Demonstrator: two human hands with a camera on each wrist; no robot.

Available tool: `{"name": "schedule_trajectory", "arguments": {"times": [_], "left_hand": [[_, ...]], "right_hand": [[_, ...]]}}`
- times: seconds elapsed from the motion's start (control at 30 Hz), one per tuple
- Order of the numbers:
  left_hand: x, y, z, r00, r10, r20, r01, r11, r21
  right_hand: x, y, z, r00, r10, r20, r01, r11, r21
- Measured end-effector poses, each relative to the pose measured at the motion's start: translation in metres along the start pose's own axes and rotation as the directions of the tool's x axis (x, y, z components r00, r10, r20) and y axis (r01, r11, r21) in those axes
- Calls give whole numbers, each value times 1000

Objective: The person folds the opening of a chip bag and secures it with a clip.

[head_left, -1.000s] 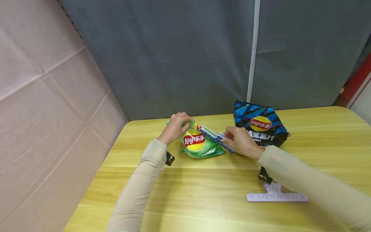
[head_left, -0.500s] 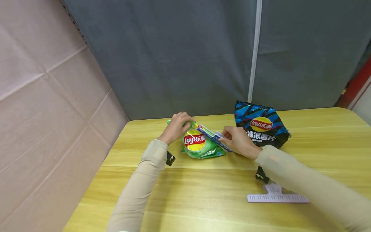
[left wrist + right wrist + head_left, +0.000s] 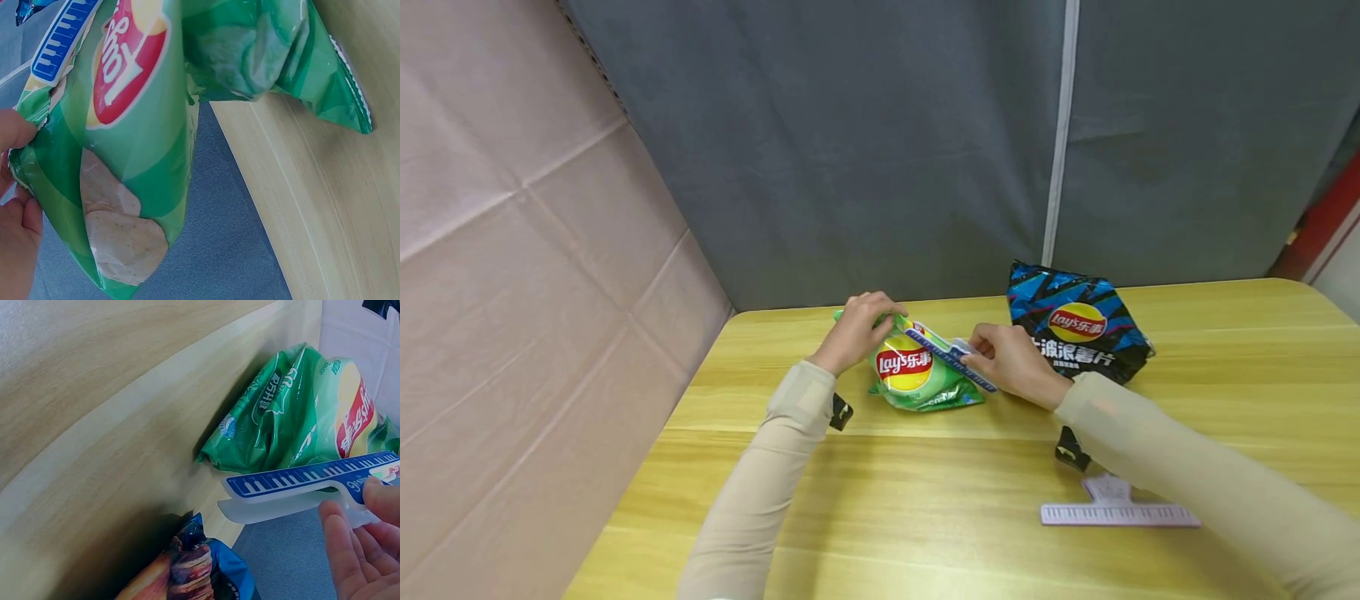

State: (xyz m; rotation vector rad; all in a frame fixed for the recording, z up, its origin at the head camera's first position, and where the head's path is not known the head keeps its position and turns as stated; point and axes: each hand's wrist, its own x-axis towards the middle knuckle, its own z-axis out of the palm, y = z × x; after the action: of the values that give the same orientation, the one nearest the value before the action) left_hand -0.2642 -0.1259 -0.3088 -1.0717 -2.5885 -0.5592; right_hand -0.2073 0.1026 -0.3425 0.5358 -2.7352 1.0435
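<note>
My left hand (image 3: 859,329) pinches the top edge of a green Lay's chip bag (image 3: 925,385); in the left wrist view, thumb and fingers grip a folded corner of the bag (image 3: 150,162). A long blue-and-white bag clip (image 3: 281,480) with a piano-key pattern is in my right hand (image 3: 1009,362), thumb on one side of its handle and fingers on the other. The clip's long bars part at their near end in the right wrist view. In the head view the clip lies slantwise along the bag's upper edge, its far end by the left hand.
A black-and-blue Lay's bag (image 3: 1075,325) stands just right of my right hand. A lilac clip (image 3: 1120,514) with a piano-key pattern lies on the wooden table (image 3: 925,517) near the front, partly under the right sleeve. A grey curtain (image 3: 865,167) hangs behind the table.
My right hand and the blue clip have shifted slightly left, further along the bag's top edge. The left hand keeps its grip and has barely moved.
</note>
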Motion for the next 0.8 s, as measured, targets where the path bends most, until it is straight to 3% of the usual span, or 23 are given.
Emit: {"name": "schedule_trajectory", "arguments": {"times": [0.8], "left_hand": [[-2, -1, 2, 998, 42, -52, -44, 999, -21]], "right_hand": [[9, -4, 0, 996, -80, -33, 81, 997, 19]]}}
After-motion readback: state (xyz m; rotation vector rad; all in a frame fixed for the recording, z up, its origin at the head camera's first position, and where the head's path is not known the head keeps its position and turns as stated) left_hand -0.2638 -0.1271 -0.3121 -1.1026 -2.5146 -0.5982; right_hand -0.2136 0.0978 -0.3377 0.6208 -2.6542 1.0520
